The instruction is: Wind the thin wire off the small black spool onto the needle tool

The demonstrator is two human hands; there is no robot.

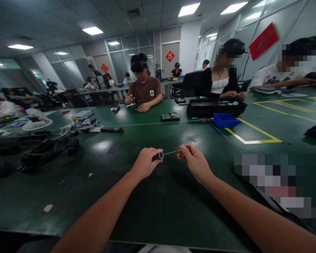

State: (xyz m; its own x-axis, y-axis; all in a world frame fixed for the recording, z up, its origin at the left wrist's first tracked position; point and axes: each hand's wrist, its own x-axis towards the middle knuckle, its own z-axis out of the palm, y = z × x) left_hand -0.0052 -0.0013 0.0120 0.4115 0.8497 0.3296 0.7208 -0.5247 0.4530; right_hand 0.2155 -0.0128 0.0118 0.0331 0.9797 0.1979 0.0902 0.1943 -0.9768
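My left hand point(144, 162) is closed around a short black cylinder point(158, 156) whose open-looking end has a pale ring and faces right. Between the fingertips of my right hand point(191, 159) is the end of a thin, light rod or wire point(170, 153). It spans the gap between my hands, its other end meeting or passing close by the ringed end; which one I cannot tell. Both hands are above the green tabletop point(152, 207). My fingers hide most of the cylinder.
A blue tray point(226, 120) and a long black case point(216, 107) stand at the back right. A circuit-board device point(170, 116) and a dark pen-shaped tool point(112, 129) lie beyond my hands. Cables point(65, 130) and black parts point(51, 151) crowd the left. A person point(146, 89) works opposite.
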